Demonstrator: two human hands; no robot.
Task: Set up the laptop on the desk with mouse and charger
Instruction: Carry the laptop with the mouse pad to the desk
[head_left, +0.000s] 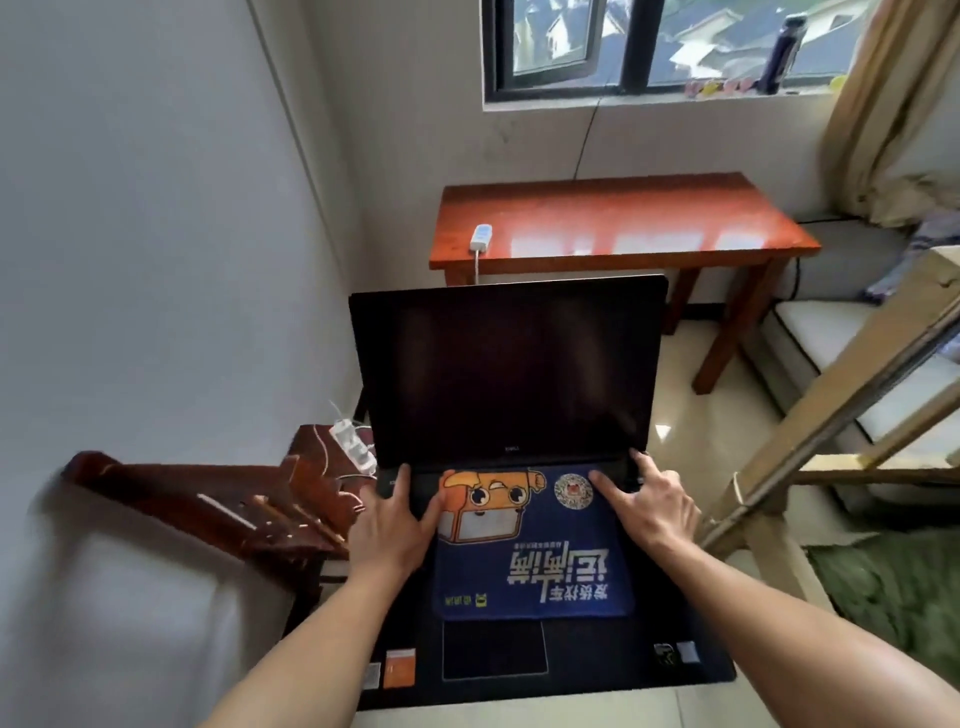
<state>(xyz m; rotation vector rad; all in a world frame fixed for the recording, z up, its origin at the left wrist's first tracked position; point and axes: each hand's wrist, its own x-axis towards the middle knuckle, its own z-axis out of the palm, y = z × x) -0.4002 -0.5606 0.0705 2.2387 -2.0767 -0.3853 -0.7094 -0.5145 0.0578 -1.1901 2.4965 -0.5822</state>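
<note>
An open black laptop with a dark screen fills the middle of the view, well short of the desk. A blue mouse pad with an orange cartoon figure lies on its keyboard. My left hand grips the laptop's base at the left near the hinge, thumb on the pad's edge. My right hand grips it the same way at the right. The orange-brown wooden desk stands ahead under the window, with a white power strip on its left end. No mouse or charger is in view.
A dark wooden chair stands at the left by the wall, with a second white power strip and cables behind it. A wooden bed frame slants across the right. A green rug lies at the lower right.
</note>
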